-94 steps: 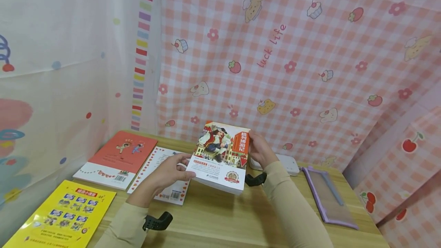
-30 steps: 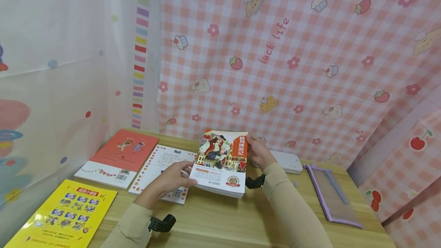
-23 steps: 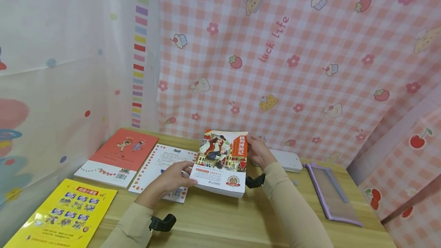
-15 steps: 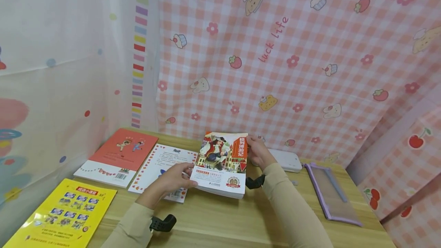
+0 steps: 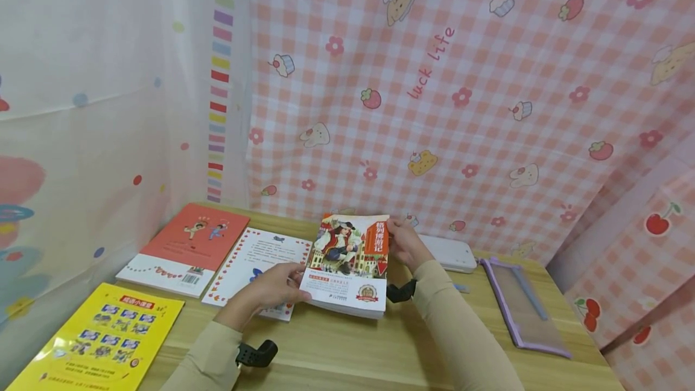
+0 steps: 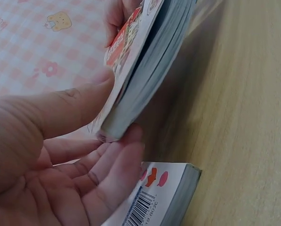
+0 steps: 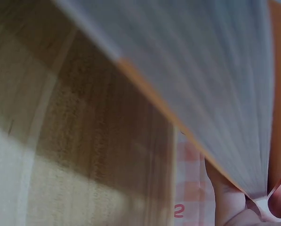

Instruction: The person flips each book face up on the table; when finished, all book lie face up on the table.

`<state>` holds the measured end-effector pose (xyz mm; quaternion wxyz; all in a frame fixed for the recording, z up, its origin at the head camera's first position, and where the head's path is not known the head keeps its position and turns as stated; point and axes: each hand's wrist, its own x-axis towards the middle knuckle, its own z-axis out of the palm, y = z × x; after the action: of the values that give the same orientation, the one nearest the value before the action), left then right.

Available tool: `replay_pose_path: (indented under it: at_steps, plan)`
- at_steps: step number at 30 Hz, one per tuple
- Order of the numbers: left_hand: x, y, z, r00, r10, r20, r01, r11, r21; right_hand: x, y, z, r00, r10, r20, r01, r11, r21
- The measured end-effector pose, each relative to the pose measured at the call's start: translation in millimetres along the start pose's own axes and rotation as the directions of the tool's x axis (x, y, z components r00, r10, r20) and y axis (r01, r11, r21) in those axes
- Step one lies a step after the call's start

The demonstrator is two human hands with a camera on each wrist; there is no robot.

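Observation:
Both hands hold a thick paperback book (image 5: 347,258) with a costumed figure in a hat on its cover. My left hand (image 5: 274,287) pinches its lower left corner, thumb on the cover and fingertips beneath, as the left wrist view shows. At the upper right edge, my right hand (image 5: 406,245) grips the book, its fingers partly hidden behind it. In the left wrist view the book's page block (image 6: 159,66) is tilted over the wooden table. Its pages (image 7: 201,84) fan slightly apart in the right wrist view, where thumb and fingers pinch the far corner.
Left of the held book lie a white book with a leaf border (image 5: 260,252), a red-and-white book (image 5: 190,234) and a yellow book (image 5: 103,336). A white case (image 5: 447,253) and a purple-edged zip pouch (image 5: 521,306) lie right. A checked curtain (image 5: 434,107) hangs behind the table (image 5: 336,355).
The book has come down lower and slightly nearer, with both hands still holding it. A small blue item near the white case shows more now. The other books stay put.

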<state>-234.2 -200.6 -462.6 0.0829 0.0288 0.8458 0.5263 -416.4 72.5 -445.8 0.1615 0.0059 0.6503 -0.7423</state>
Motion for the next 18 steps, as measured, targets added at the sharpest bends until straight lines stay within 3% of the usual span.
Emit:
replay_pose_path:
  at_steps: [9, 13, 18]
  plan:
    - [-0.5, -1.5, 0.8, 0.998, -0.007, 0.058, 0.008, 1.000, -0.007, 0.7, 4.5, -0.3, 1.000, 0.012, 0.011, -0.011, 1.000, -0.028]
    - [-2.0, 0.6, 0.7, 0.998, -0.011, 0.066, 0.008, 0.999, 0.047, 1.4, 5.9, -1.4, 1.000, 0.017, 0.016, -0.016, 0.999, -0.044]
    - [-1.3, 2.2, 3.3, 0.993, 0.060, 0.099, -0.078, 0.978, 0.193, 2.0, 7.4, -3.1, 0.999, 0.028, 0.021, -0.027, 0.998, -0.051]
